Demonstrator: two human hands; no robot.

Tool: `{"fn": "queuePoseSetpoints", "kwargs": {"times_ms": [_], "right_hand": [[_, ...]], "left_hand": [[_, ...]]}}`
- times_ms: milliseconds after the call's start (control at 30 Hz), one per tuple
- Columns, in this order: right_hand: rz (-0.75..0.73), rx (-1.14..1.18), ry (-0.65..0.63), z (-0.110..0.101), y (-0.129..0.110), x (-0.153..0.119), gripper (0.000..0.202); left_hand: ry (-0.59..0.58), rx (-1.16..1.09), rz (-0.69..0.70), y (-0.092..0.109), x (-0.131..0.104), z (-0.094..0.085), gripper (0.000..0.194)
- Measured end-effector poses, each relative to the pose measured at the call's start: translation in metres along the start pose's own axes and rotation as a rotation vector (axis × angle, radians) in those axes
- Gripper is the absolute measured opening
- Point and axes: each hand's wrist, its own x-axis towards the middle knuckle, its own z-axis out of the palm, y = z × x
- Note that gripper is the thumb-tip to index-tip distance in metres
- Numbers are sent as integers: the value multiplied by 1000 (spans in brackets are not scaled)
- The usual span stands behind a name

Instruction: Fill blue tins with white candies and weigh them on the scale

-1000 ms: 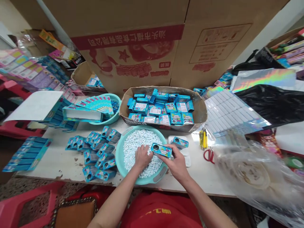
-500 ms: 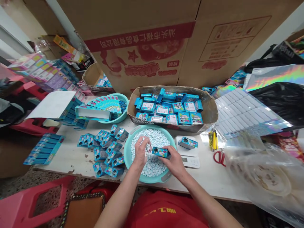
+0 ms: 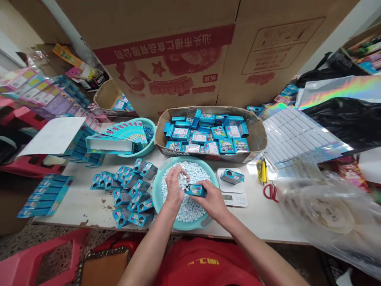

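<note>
The right hand [image 3: 212, 198] has its fingers clamped on a small blue box [image 3: 196, 190], which lies tilted, its printed face up, with one end directed at the left hand [image 3: 175, 184]. The left hand's fingers are curled together round a handful of white pellets [image 3: 182, 182], right beside that end of the box; whether hand and box touch cannot be determined. Directly below both sets of fingers is a turquoise basin [image 3: 158, 194], holding a bed of loose pellets [image 3: 190, 213]. Just beyond the right fingers, on their right side, stands a white scale [image 3: 239, 200] bearing a second blue box [image 3: 233, 176]; its display is too small to read. Left of the left fingers, beside the basin, a cluster of blue boxes [image 3: 135, 192] rests on the worn white table [image 3: 86, 204]. Well right of the right fingers lie a yellow-handled tool [image 3: 262, 171] and red-handled scissors [image 3: 270, 193]. Ahead of both hands, past the basin, sits an open carton [image 3: 257, 137] containing further blue boxes [image 3: 205, 134], and behind it a large printed cardboard box [image 3: 175, 43].
</note>
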Motion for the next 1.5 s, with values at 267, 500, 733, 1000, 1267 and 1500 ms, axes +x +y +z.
{"fn": "queuePoseSetpoints", "kwargs": {"times_ms": [267,500,733,1000,1267,1500], "right_hand": [[8,58,22,-8,-1,5,27],[-6,13,-14,-12,0,8,28],[27,60,6,-6,-2,9,28],[-12,121,30,-2,-19,9,28],[-30,154,43,3,-6,8,26],[-29,179,48,7,8,1,30]], "left_hand": [[39,79,22,5,-1,8,29],[28,68,29,0,-3,14,33],[80,112,89,2,-2,16,35],[73,130,119,13,-7,16,34],[106,133,93,4,-3,11,40],[94,119,19,-2,-5,10,39]]}}
